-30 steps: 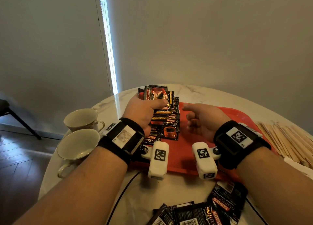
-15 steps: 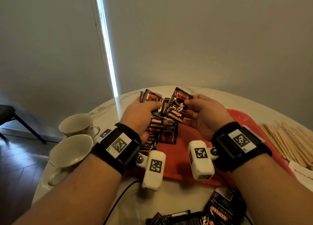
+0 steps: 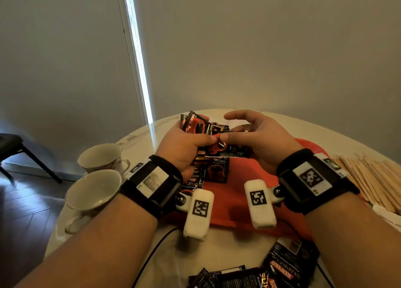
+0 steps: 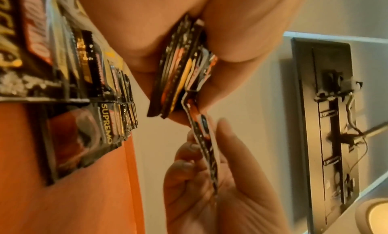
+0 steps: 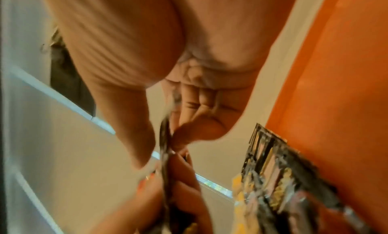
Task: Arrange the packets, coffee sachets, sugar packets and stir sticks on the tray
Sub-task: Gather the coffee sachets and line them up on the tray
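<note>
Head view: both hands up over the far left part of the red tray point(image 3: 256, 203), which sits on the round marble table point(image 3: 138, 142). Left hand point(image 3: 184, 145) has a closed grip round a bunch of coffee sachets point(image 3: 195, 125), fingers + thumb curled on them. Right hand point(image 3: 258, 136) pinches one single sachet point(image 3: 221, 144) w/ thumb and fingers, right where it meets the left thumb; index finger lifted, half open.

Left wrist cam adds what the head view hides: the bunch point(image 4: 180, 66) seen edge-on, several sachets thick, and the single sachet point(image 4: 206, 144) standing edge-on between the right hand's fingertips point(image 4: 189, 148).

Right wrist cam: blurry, confirms the pinch only.

On the tray under the hands: a row of sachets point(image 3: 213, 168) laid overlapping. More loose packets point(image 3: 282, 270) on the table's near edge. Stir sticks point(image 3: 368, 179) lie off the tray to the right. Two cups point(image 3: 95, 188) left of the tray.
</note>
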`<state>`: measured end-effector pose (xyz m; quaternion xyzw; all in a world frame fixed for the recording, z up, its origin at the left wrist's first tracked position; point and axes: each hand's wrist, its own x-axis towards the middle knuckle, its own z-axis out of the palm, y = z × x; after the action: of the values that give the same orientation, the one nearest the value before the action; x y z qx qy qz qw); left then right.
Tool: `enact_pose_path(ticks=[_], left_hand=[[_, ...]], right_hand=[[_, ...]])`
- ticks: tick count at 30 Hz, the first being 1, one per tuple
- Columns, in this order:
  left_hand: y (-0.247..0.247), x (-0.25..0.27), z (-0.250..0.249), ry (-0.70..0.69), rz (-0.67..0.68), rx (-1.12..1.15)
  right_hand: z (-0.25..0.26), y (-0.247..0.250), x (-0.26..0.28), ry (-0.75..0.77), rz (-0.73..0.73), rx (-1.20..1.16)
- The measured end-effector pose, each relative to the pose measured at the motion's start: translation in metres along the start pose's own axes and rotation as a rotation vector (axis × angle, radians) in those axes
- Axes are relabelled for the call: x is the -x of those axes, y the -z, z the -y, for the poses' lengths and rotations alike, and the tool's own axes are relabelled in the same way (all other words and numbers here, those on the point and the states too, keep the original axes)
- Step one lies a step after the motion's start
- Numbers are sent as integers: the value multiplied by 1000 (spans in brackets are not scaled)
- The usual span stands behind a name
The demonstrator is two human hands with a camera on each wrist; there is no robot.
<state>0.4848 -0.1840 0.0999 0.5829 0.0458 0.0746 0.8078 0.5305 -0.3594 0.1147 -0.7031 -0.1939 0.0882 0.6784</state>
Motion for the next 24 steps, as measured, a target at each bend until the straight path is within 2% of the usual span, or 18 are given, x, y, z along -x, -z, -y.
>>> enact_pose_path(ticks=[2,4,9,12,15,20,24], left_hand=[[0,1,-3,-9,-26,68],[1,0,-5,-8,-48,114],[-6,4,1,-38,1,13],[-11,7,2,-77,36,-108],[-11,9,0,-71,82,-107],[-8,9,-5,-65,38,-14],[-4,4,-2,-57,-81,1]], right_hand=[[4,6,2,-110,73,-89],[7,11,3,-137,81,-110],[9,10,-3,-22,-136,-282],[10,2,-4,68,-175,-262],[15,0,-2,92,-187,-282],[20,2,1,-29,-272,-423],[19,-1,4,-173,-114,-239]])
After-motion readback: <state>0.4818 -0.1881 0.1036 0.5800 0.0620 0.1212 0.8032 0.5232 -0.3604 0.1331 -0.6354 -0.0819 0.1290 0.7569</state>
